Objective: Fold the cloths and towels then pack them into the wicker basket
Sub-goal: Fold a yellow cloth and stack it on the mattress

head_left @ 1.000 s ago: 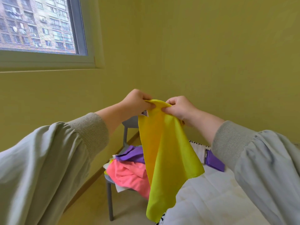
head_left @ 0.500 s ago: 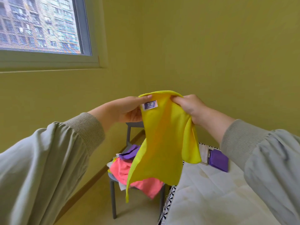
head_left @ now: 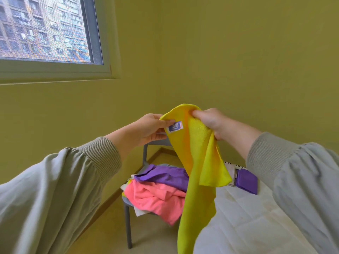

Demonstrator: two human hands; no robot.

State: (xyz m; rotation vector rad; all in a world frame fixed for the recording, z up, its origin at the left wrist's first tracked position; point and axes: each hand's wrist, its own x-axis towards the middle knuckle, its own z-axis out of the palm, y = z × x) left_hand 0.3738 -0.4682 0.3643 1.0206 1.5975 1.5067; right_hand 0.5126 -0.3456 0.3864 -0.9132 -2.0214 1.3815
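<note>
Item: yellow cloth [head_left: 199, 154], hanging in mid-air above the chair [head_left: 128, 228] and the bed [head_left: 247, 217].
Left hand [head_left: 146, 129] is pinching the labelled corner and right hand [head_left: 211, 121] is gripping the bunched top edge. The cloth is drooping twisted, so the fold is risking going crooked, or the light pinch slipping.

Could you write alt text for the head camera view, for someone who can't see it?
A person's left hand and right hand hold a yellow cloth up by its top edge, letting it hang before a yellow-green wall. Below, a pink cloth and a purple cloth lie heaped on a grey chair beside a white quilted surface.
</note>
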